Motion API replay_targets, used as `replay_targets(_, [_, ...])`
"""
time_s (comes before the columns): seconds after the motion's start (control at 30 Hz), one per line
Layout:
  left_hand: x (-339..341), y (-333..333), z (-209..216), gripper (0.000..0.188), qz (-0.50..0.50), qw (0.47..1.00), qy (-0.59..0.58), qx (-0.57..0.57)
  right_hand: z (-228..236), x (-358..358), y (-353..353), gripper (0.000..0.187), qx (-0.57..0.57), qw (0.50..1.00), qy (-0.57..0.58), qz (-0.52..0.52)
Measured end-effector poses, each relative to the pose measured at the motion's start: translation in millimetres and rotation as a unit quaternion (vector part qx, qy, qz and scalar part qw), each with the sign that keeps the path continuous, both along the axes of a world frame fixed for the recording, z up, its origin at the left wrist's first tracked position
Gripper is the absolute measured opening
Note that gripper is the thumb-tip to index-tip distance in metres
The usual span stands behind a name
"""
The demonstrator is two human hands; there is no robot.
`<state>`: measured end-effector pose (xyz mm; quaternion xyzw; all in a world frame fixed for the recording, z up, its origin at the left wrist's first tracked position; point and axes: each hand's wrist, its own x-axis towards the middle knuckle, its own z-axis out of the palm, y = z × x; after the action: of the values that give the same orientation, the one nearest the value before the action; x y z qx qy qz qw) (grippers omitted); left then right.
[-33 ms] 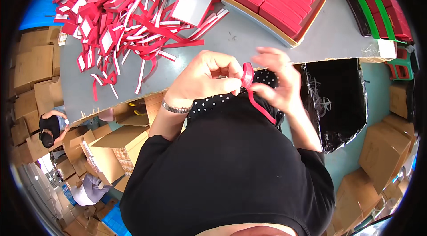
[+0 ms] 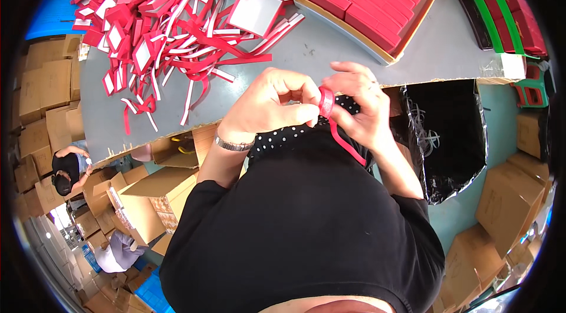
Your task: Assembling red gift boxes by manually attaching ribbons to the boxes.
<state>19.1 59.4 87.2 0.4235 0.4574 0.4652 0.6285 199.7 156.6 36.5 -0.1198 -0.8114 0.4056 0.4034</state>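
My left hand (image 2: 274,100), with a metal watch band at its wrist, pinches a looped red ribbon (image 2: 326,102) between thumb and fingertips. From the right, my right hand (image 2: 362,103) closes its curled fingers and thumb on the loop's other side. A loose ribbon tail hangs below and curves down to the right over my black top. The loop is held just off the near edge of the grey table (image 2: 306,47). My fingers hide part of the loop.
Small red-and-white boxes and ribbon strips lie in a heap (image 2: 165,35) at the far left. A cardboard tray (image 2: 386,56) of stacked red pieces sits far right, beside a dark phone-like slab (image 2: 473,21). A black-lined bin (image 2: 451,136) stands right; cartons (image 2: 156,189) stand left. Two people are farther left.
My right hand has moved in from slightly apart and curled its fingers over the ribbon loop. The left hand has kept its pinch in about the same place.
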Motion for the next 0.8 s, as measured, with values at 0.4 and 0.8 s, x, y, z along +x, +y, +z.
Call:
replay_targets(0.4, [-94, 41, -83, 0.019, 0.255, 0.632, 0.708, 0.187, -21, -22, -14, 0.01, -0.493, 0.853, 0.083, 0.151])
replay_targets(0.8, [-89, -28, -63, 0.033, 0.377, 0.859, -0.334, 0.093, -21, -36, -10, 0.008, -0.574, 0.795, 0.08, 0.18])
